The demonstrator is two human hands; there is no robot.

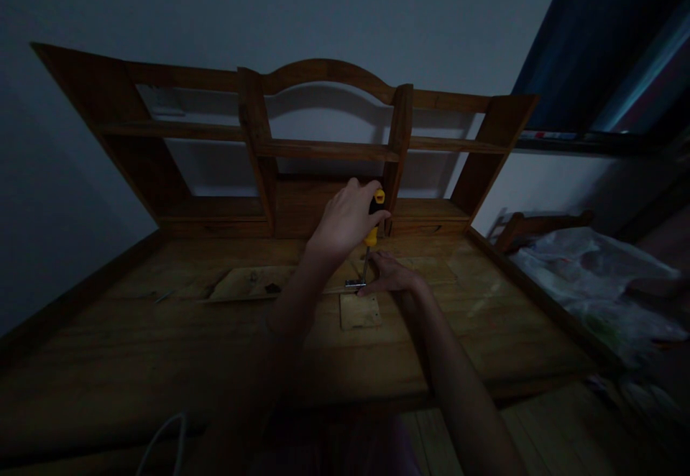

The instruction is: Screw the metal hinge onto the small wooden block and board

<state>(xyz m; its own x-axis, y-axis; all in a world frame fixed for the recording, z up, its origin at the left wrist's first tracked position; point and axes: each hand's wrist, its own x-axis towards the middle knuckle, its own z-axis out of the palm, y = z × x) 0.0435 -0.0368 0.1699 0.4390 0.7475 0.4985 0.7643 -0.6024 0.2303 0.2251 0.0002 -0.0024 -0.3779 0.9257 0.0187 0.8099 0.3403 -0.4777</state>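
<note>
In my left hand (348, 217) is a screwdriver (371, 237) with a yellow and black handle, held nearly upright with the fingers wrapped around it. Its shaft runs down to a small metal hinge (354, 284); the exact contact at the tip is too small to make out. My right hand (392, 275) is low beside the shaft, thumb by the hinge's right end and fingers reaching over a long, thin wooden board (251, 283), which it grips. A small square wooden piece (360, 312) lies just in front of the hinge, with small dark holes near its right edge.
Both boards lie on a wooden desk (215, 354) with a raised shelf hutch (326, 149) along its back. A thin, light object (164, 296) is at the left. Right of the desk stand a chair (517, 228) and plastic bags (582, 264). A white cable (180, 433) loops at the front.
</note>
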